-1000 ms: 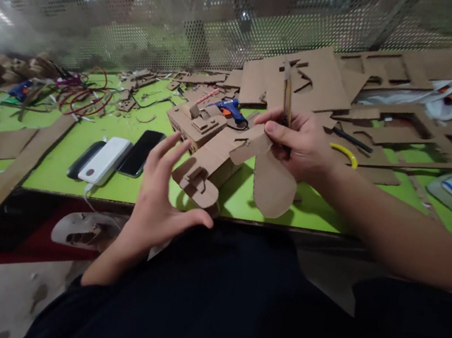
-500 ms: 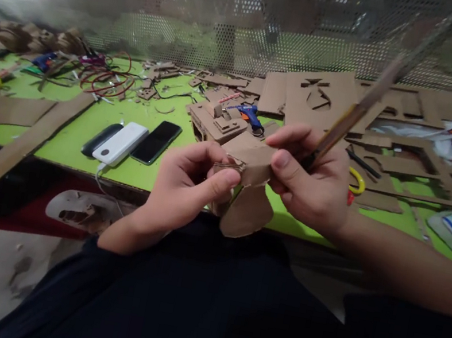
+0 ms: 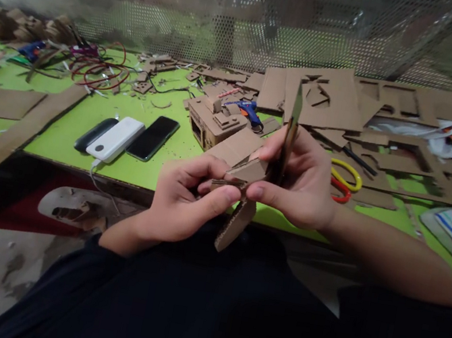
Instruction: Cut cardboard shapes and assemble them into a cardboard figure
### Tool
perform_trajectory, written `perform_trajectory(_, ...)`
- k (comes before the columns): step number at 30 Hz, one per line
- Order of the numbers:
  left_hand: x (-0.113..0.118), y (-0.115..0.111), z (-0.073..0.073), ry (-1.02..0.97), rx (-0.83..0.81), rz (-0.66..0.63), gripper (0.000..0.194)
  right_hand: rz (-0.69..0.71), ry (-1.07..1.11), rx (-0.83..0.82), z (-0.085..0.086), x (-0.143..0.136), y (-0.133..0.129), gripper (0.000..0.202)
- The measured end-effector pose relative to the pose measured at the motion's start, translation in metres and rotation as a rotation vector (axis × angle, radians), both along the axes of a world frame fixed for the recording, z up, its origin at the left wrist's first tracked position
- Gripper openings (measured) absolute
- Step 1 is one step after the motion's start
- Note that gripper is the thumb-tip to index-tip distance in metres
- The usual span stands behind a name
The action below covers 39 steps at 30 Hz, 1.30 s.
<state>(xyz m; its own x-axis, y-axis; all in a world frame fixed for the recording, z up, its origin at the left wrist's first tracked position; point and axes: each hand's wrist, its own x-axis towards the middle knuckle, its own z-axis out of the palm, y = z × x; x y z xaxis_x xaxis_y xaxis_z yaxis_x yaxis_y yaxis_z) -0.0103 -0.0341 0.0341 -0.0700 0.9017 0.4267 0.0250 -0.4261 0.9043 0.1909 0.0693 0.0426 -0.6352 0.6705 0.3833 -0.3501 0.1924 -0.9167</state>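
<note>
In the head view, a folded cardboard piece (image 3: 238, 223) is pinched between thumb and fingers by both the left hand (image 3: 189, 200) and the right hand (image 3: 304, 183), above the near edge of the green table (image 3: 61, 134); a knife-like tool (image 3: 296, 108) is also held, roughly upright, in the right

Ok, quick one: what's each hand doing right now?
Left hand: closed, pinching cardboard between thumb and fingers.
Right hand: closed, holding a knife, blade up, and gripping cardboard too.
</note>
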Motion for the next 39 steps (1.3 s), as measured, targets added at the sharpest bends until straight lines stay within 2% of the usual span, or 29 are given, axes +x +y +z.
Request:
perform_trajectory(5, 0.0, -0.003, -0.007, -0.134, -0.046, -0.129, 0.032, 0.117, 0.047, -0.015, -0.004, -0.007, 0.004, 0.06)
perform_trajectory(10, 0.005, -0.004, -0.011, -0.154, -0.083, -0.175, 0.041, 0.188, 0.116, -0.005, -0.009, -0.01, 0.006, 0.067)
perform_trajectory(16, 0.009, -0.001, -0.009, -0.204, -0.094, -0.265, 0.039, 0.317, 0.197, 0.012, -0.02, -0.015, 0.011, 0.059)
perform_trajectory(18, 0.008, 0.001, -0.008, -0.165, -0.021, -0.249, 0.037, 0.289, 0.191, 0.024, -0.021, -0.016, 0.014, 0.064)
perform_trajectory(21, 0.004, 0.005, -0.01, -0.043, 0.199, -0.188, 0.034, 0.158, 0.15, 0.049, -0.016, -0.012, 0.018, 0.073)
perform_trajectory(23, 0.0, 0.007, -0.013, -0.012, 0.273, -0.115, 0.032, 0.056, 0.066, 0.063, -0.012, -0.007, 0.019, 0.068)
perform_trajectory(26, -0.006, 0.006, -0.015, -0.101, 0.163, -0.024, 0.031, -0.056, -0.041, 0.111, -0.006, 0.001, 0.02, 0.054)
perform_trajectory(29, -0.012, 0.002, -0.012, -0.125, 0.002, -0.04, 0.03, -0.11, -0.06, 0.15, -0.001, 0.003, 0.017, 0.048)
perform_trajectory(31, -0.015, 0.0, -0.007, -0.06, -0.046, -0.057, 0.041, -0.141, -0.046, 0.163, 0.002, 0.002, 0.012, 0.045)
perform_trajectory(33, -0.016, -0.001, -0.002, 0.026, -0.055, -0.042, 0.044, -0.153, -0.05, 0.184, 0.006, 0.002, 0.006, 0.041)
perform_trajectory(36, -0.013, 0.0, 0.004, 0.072, -0.011, 0.006, 0.031, -0.12, -0.061, 0.217, 0.01, 0.004, -0.001, 0.034)
perform_trajectory(39, -0.009, -0.001, 0.006, 0.071, 0.022, 0.039, 0.027, -0.063, -0.043, 0.205, 0.01, 0.007, -0.004, 0.032)
